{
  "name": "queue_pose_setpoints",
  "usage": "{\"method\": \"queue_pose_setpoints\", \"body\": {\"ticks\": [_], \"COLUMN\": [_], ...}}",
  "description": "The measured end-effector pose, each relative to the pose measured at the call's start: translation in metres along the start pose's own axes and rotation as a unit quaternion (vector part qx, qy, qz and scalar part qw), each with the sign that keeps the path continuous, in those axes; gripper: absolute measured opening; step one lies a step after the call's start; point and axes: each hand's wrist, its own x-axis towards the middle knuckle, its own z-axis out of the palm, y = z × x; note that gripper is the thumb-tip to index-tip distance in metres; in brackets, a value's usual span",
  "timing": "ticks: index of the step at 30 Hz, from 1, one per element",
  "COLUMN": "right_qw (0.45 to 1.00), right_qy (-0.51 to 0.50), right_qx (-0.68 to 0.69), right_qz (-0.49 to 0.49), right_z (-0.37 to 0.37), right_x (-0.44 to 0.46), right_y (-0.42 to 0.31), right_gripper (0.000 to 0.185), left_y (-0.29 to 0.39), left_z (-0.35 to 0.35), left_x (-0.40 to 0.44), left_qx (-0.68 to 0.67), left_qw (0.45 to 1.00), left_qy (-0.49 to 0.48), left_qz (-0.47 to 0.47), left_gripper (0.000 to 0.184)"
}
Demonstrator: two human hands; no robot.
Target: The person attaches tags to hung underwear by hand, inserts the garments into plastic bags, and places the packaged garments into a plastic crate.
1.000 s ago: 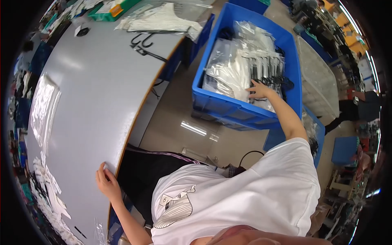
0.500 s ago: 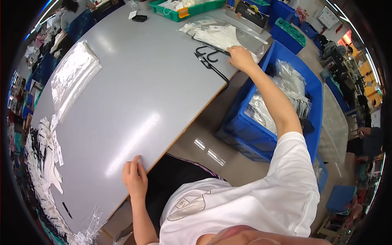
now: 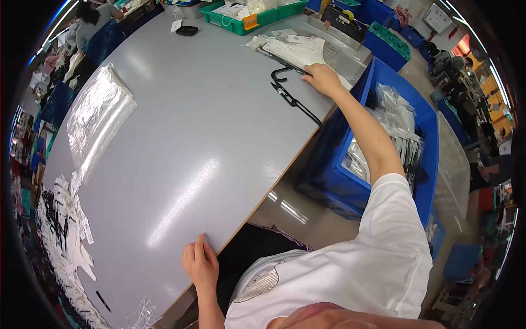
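Note:
My right hand [image 3: 324, 80] is at the far right corner of the table, its fingers closed over the edge of a flat white garment [image 3: 302, 52] on a black hanger [image 3: 281, 74]. The hanger's hook points out toward the near side. Clear plastic film [image 3: 342, 57] lies around the garment. A slim black tool on a cord [image 3: 290, 99] rests beside the hook and runs to the table edge. My left hand [image 3: 201, 266] lies on the tabletop near its front edge, fingers loosely bent and holding nothing.
A blue crate [image 3: 339, 164] with several bagged garments [image 3: 402, 129] stands right of the table [image 3: 181, 137]. Clear plastic bags [image 3: 98, 118] are stacked at left, white garments on black hangers [image 3: 66, 236] nearer. A green tray [image 3: 227, 24] is at the back.
The garment and hanger have shifted slightly under my right hand, and one hook shows where two did. My left hand sits slightly further right and lower in view; the view has shifted slightly.

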Motion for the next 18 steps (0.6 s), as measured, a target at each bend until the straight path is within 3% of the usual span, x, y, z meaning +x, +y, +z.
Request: {"method": "queue_pose_setpoints", "body": {"ticks": [2, 7, 10, 18], "right_qw": [0.996, 0.991, 0.989, 0.996], "right_qy": [0.028, -0.033, -0.027, 0.045], "right_qx": [0.027, -0.125, -0.144, -0.049], "right_qz": [-0.075, 0.013, 0.023, 0.068], "right_z": [0.005, -0.003, 0.001, -0.016], "right_x": [-0.004, -0.019, -0.006, 0.001], "right_y": [0.006, 0.017, 0.010, 0.019], "right_gripper": [0.021, 0.020, 0.019, 0.020], "left_y": [0.000, 0.003, 0.002, 0.001], "left_z": [0.002, 0.002, 0.006, 0.009], "left_x": [0.002, 0.000, -0.002, -0.004], "left_qx": [-0.001, 0.012, 0.014, 0.015], "left_qw": [1.000, 1.000, 1.000, 0.999], "left_qy": [0.000, -0.004, 0.010, 0.029], "left_qz": [0.000, 0.009, 0.008, 0.007], "left_gripper": [0.029, 0.029, 0.029, 0.029]}}
